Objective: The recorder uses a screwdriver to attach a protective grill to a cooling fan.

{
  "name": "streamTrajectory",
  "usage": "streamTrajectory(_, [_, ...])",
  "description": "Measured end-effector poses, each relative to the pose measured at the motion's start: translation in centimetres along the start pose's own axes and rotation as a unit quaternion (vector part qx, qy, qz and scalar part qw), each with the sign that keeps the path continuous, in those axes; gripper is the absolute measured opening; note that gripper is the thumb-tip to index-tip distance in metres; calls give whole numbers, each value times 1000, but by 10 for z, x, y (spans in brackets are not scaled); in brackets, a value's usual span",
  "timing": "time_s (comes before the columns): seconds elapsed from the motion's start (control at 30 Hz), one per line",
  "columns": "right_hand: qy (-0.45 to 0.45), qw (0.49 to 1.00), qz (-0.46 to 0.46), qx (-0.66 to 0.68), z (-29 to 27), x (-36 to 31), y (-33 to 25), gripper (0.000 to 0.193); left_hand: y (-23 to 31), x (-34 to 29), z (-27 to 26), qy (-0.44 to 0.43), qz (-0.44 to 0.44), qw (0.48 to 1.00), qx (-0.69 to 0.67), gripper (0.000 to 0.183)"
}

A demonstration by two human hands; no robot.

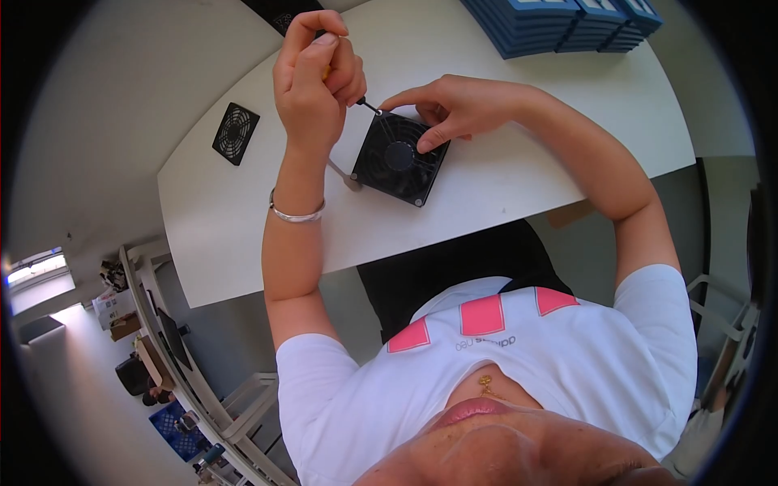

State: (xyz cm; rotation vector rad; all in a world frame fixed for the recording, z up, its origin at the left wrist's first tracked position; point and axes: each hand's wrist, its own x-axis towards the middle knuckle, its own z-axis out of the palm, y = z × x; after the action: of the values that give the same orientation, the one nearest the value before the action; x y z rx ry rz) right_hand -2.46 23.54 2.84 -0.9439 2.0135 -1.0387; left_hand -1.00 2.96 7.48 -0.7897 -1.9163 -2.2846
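Observation:
On the white table, a square black cooling fan [399, 155] lies flat, with a round hub and screws at its corners. My left hand [318, 69] is closed around a screwdriver [369, 106], its handle mostly hidden by the fingers. The screwdriver's shaft slants down to the fan's upper left corner, its tip at the screw hole. My right hand [454, 113] holds the fan from its right side, index finger reaching to that same corner and thumb resting on the top face. A grey cable [339, 168] runs out from the fan's left corner, partly behind my left wrist.
A black fan grille [236, 134] lies on the left of the white table [211, 243]. Stacked blue trays or boxes [559, 28] stand at the far right. A black object [275, 12] sits at the far edge behind my left hand. Shelving and a blue crate [177, 429] appear at lower left.

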Motion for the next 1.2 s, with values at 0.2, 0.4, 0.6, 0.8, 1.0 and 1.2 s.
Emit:
streamTrajectory(0.2, [-4,1000,-2,2,1,2,4,73,5,4,-23,-176,-44,981,-63,20])
streamTrajectory(0.4, [5,1000,-6,-24,1,1,6,74,11,-14,3,13,-41,999,-8,16])
streamTrajectory(0.6, [12,1000,9,-20,1,1,1,73,-16,-18,3,200,34,978,-51,27])
streamTrajectory(0.8, [10,1000,0,-12,2,1,1,72,-23,-28,5,170,123,977,-20,32])
streamTrajectory(1.0, [11,1000,1,-16,2,0,2,72,-9,-30,14,155,61,986,23,35])
streamTrajectory(1.2, [10,1000,4,-8,2,0,3,72,-7,-33,15,160,11,987,-20,34])
